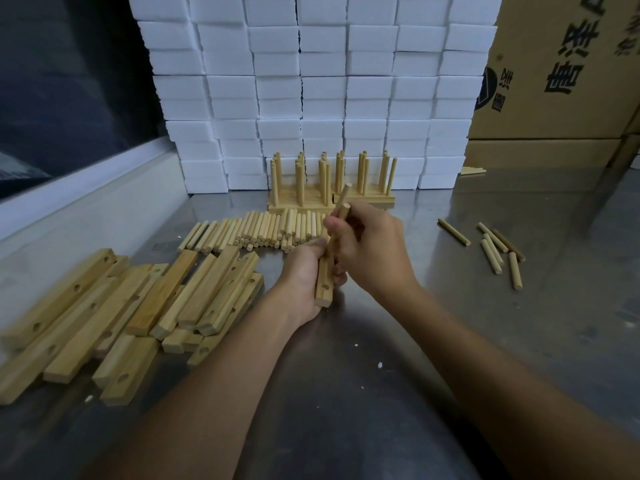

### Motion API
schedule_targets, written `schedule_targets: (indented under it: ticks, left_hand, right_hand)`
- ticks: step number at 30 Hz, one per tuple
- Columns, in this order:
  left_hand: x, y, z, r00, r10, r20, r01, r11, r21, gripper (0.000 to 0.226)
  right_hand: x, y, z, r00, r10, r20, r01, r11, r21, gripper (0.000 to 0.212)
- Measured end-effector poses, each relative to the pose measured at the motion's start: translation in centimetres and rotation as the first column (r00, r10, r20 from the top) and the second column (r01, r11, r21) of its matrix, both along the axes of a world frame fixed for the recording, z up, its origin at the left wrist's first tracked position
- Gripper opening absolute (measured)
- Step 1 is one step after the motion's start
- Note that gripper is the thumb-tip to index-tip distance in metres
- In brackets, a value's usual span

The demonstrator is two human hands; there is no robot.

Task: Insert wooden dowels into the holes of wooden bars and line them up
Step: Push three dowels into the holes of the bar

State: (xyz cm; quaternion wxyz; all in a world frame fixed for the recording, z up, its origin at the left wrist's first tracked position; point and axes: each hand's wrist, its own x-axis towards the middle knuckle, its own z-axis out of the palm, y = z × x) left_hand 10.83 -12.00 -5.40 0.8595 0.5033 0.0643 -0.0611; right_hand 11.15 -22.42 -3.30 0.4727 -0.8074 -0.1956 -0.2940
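Bar [325, 280] is up off the desk [381, 358], my left hand [303, 275] wrapped round it. Right hand [369, 251] has a tight grip on two dowels [344, 206], curled shut around them. If I go in crooked it'll probably jam, or I'll fumble the spare onto the loose dowels [263, 226].

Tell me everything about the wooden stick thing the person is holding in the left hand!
It is a wooden bar, pale and straight-edged, with a square-cut near end. One round hole shows near that end. The left hand grips it from the side, holding it raised off the metal table and pointing away from the person. The right hand covers its far part and holds dowels there, so whether one is already in a hole cannot be seen.
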Motion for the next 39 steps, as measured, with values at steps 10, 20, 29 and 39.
schedule_targets:
  ticks: [10, 20, 29, 39]
  left_hand:
    - [-0.1, -0.1, 0.1, 1.0, -0.004, 0.0, 0.004, 1.0, 0.009, 0.026]
    - [-0.2, 0.1, 0.5, 0.997, -0.071, -0.021, 0.072, 0.997, 0.01, 0.027]
    - [-0.1, -0.4, 0.3, 1.0, -0.023, -0.014, 0.023, 0.999, 0.043, 0.025]
    - [0.3, -0.4, -0.1, 1.0, 0.007, 0.026, -0.008, 0.999, 0.047, 0.027]
  right_hand:
    - [-0.3, 0.4, -0.4, 1.0, -0.01, 0.025, 0.007, 0.993, 0.116, 0.023]
    - [0.0, -0.7, 0.0, 0.996, 0.088, -0.017, -0.088, 0.996, 0.005, 0.024]
    - [-0.2, -0.1, -1.0, 0.994, -0.023, 0.11, 0.01, 0.993, 0.118, 0.026]
    - [-0.2, -0.9, -1.9, 1.0, 0.001, 0.007, -0.002, 0.993, 0.12, 0.027]
